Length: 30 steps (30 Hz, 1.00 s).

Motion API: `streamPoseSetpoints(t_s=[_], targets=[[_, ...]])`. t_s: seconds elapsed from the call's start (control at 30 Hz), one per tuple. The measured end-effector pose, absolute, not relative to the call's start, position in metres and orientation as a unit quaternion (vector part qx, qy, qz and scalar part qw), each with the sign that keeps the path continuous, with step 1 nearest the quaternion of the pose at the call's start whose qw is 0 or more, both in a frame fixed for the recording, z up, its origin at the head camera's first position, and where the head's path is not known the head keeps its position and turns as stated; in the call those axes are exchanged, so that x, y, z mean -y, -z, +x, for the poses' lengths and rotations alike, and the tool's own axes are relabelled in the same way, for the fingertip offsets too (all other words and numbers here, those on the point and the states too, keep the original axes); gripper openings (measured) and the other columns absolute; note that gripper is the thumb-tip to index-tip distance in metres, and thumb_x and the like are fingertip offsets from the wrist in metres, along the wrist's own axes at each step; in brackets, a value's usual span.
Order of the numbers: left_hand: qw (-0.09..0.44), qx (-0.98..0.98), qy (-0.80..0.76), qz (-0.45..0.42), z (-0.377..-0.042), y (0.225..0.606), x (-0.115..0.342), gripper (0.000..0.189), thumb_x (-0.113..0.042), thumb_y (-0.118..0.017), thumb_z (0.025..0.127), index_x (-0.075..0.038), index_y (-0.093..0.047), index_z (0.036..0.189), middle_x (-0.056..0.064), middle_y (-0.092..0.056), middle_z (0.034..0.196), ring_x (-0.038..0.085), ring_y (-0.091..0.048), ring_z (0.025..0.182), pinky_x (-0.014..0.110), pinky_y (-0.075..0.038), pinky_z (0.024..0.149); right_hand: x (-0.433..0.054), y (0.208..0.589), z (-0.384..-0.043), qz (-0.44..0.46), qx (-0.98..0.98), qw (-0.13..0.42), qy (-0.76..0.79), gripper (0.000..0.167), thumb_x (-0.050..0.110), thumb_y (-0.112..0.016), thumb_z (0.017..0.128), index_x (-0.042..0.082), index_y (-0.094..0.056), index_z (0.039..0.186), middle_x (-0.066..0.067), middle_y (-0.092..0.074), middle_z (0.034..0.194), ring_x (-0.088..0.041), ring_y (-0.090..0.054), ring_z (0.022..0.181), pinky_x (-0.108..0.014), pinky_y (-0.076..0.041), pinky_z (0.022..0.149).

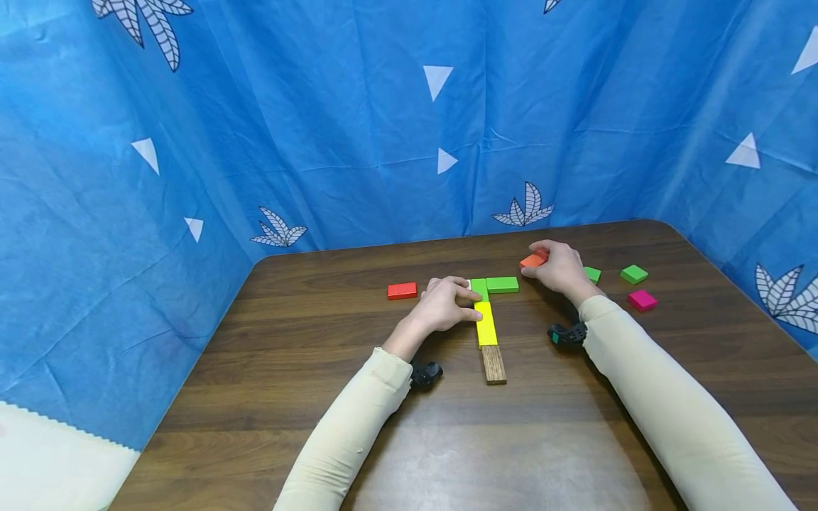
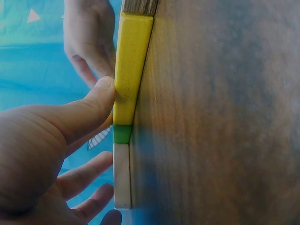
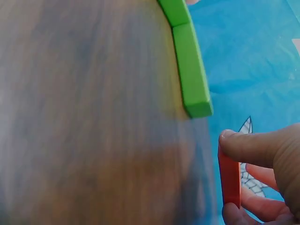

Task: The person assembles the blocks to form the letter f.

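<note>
My right hand (image 1: pixel 558 270) pinches an orange block (image 1: pixel 532 261) between thumb and fingers, just beyond the right end of a green block (image 1: pixel 503 284). That block lies crosswise against another green block (image 1: pixel 479 287), which heads a row with a yellow block (image 1: pixel 486 325) and a brown wood-grain block (image 1: pixel 493 365). My left hand (image 1: pixel 443 305) rests beside the row with fingers spread. Its thumb (image 2: pixel 104 91) touches the yellow block's edge, and the fingertips reach the green end. A whitish block (image 2: pixel 122 176), mostly hidden by the left hand in the head view, adjoins the green.
Left of the row lies a red block (image 1: pixel 402 291). To the right are a green block (image 1: pixel 634 275), a magenta block (image 1: pixel 642 300) and another green one (image 1: pixel 593 275) partly behind the right hand. A blue curtain (image 1: pixel 383 142) hangs along the table's back edge.
</note>
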<state>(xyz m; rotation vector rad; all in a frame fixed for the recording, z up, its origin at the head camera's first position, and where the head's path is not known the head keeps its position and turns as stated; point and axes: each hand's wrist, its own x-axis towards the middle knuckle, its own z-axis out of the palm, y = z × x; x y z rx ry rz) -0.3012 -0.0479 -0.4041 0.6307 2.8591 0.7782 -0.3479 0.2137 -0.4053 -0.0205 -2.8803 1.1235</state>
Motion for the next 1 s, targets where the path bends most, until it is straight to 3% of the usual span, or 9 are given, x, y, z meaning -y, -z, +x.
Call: streamPoseSetpoints(t_s=[1.0], targets=[[0.057, -0.945, -0.244, 0.211, -0.303, 0.405, 0.048, 0.041, -0.038, -0.083, 0.088, -0.030, -0.075, 0.127, -0.002, -0.059, 0.149, 0.029, -0.042, 0.138, 0.049, -0.040, 0.102, -0.161, 0.393, -0.366, 0.122, 0.905, -0.041, -0.406, 0.060, 0.013, -0.079, 0.089, 0.005, -0.058, 0.144, -0.018, -0.059, 0.143, -0.036, -0.055, 0.120, -0.052, -0.048, 0.107]])
